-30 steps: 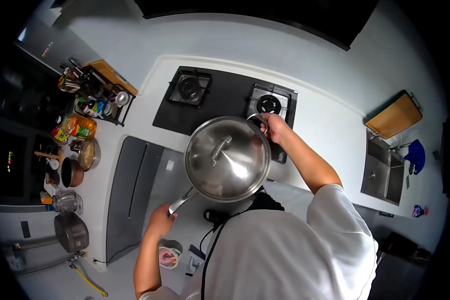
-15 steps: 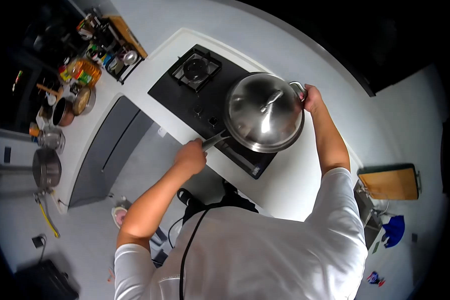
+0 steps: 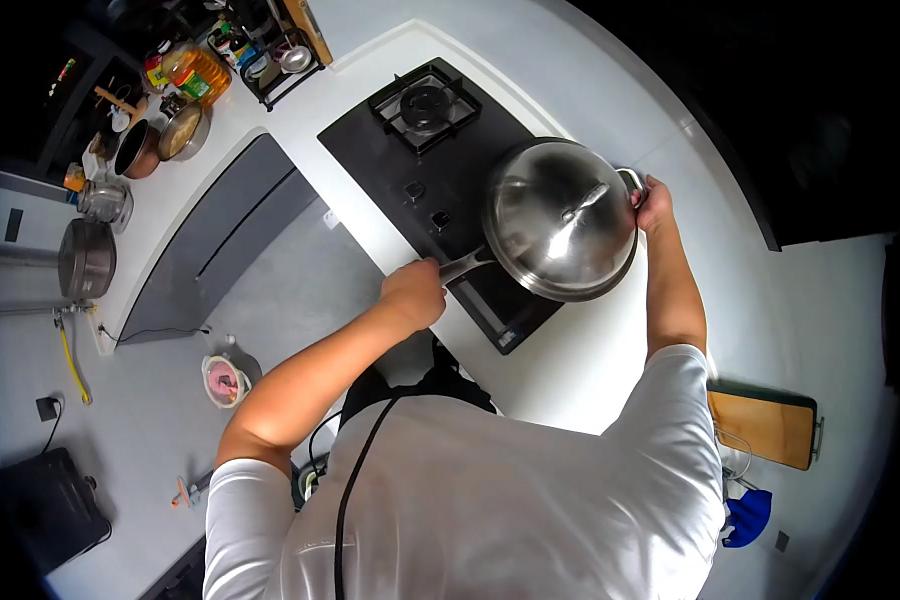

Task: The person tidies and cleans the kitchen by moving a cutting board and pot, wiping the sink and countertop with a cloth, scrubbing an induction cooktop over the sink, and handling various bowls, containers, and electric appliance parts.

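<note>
A steel wok with a domed metal lid on it is over the right part of the black gas stove. My left hand is closed around the wok's long handle. On the far side, my right hand grips the small loop handle, its fingers partly hidden. The lid's handle points up toward the camera, and neither hand touches it. Whether the wok rests on its burner or hangs above it I cannot tell.
A bare burner is at the stove's left. On the left counter stand an oil bottle, pots and a glass jar. A wooden cutting board lies at right. A small bin is on the floor.
The view has shifted and turned, so the stove and counter appear displaced. Both hands keep their hold on the wok's handles, and the lid stays on it.
</note>
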`<state>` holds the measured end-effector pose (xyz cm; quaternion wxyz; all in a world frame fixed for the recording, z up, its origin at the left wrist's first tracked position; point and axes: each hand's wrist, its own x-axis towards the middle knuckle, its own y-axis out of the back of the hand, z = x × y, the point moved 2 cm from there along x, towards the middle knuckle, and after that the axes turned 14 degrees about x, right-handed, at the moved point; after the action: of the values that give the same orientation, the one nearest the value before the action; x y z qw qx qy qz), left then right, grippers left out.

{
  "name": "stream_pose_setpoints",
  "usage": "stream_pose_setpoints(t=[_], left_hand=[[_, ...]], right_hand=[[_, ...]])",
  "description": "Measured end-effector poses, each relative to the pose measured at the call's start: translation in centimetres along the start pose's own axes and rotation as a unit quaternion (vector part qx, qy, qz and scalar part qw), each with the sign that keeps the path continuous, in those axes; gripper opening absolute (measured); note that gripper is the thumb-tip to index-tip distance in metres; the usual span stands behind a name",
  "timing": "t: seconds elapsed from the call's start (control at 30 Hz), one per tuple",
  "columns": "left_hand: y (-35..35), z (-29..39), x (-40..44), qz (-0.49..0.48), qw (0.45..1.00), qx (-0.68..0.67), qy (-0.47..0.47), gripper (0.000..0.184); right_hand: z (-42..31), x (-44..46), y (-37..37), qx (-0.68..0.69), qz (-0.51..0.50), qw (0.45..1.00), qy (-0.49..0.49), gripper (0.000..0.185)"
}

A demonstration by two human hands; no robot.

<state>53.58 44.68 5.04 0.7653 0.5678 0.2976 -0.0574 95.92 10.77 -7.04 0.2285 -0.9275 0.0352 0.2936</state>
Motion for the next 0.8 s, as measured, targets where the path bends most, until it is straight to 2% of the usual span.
stream_pose_setpoints(t=[0.2, 0.3, 0.37, 0.5, 0.53, 0.57, 0.6, 0.63, 0.67, 0.73, 0.8], left_hand=[[-0.6, -0.5, 0.7, 0.007, 0.999, 0.005, -0.043, 0.030], [-0.8, -0.5, 1.0, -0.002, 0.998, 0.017, -0.057, 0.031], [-0.8, -0.7, 1.3, -0.011, 0.997, 0.031, -0.074, 0.034], [0.4, -1.4, 0.3, -0.018, 0.993, 0.002, -0.116, 0.050], [0.4, -1.8, -0.3, -0.009, 0.993, -0.004, -0.116, 0.054], [0.4, -2.6, -0.9, 0.000, 0.994, -0.010, -0.109, 0.059], [-0.5, -3.6, -0.5, -0.008, 0.992, 0.006, -0.125, 0.068], [0.1, -4.1, -1.4, -0.026, 0.993, 0.012, -0.114, 0.067], [0.8, -4.4, -2.2, -0.046, 0.993, 0.017, -0.105, 0.066], [0.5, -5.8, -2.8, -0.044, 0.992, 0.003, -0.117, 0.066], [0.1, -7.4, -3.4, -0.043, 0.990, -0.009, -0.136, 0.066]], right_hand=[[-0.3, -0.4, 0.4, -0.010, 0.015, 1.000, 0.003, 0.032], [0.3, 0.2, 0.9, -0.034, 0.046, 0.997, 0.057, 0.033], [1.0, -1.7, -0.3, -0.076, 0.037, 0.995, 0.056, 0.034], [1.5, -1.3, 0.9, -0.192, 0.035, 0.975, 0.106, 0.038], [1.3, -4.3, -0.1, -0.186, 0.045, 0.975, 0.114, 0.038], [0.7, -5.2, 0.2, -0.238, 0.020, 0.967, 0.090, 0.039], [0.4, -9.5, -2.1, -0.248, 0.023, 0.959, 0.137, 0.039], [0.7, -4.1, 1.6, -0.304, 0.046, 0.932, 0.190, 0.043], [0.1, 1.3, 5.7, -0.403, 0.076, 0.880, 0.240, 0.054], [-0.4, -2.3, 5.7, -0.364, 0.055, 0.891, 0.267, 0.074], [-0.3, -10.4, 3.1, -0.309, 0.032, 0.918, 0.244, 0.069]])
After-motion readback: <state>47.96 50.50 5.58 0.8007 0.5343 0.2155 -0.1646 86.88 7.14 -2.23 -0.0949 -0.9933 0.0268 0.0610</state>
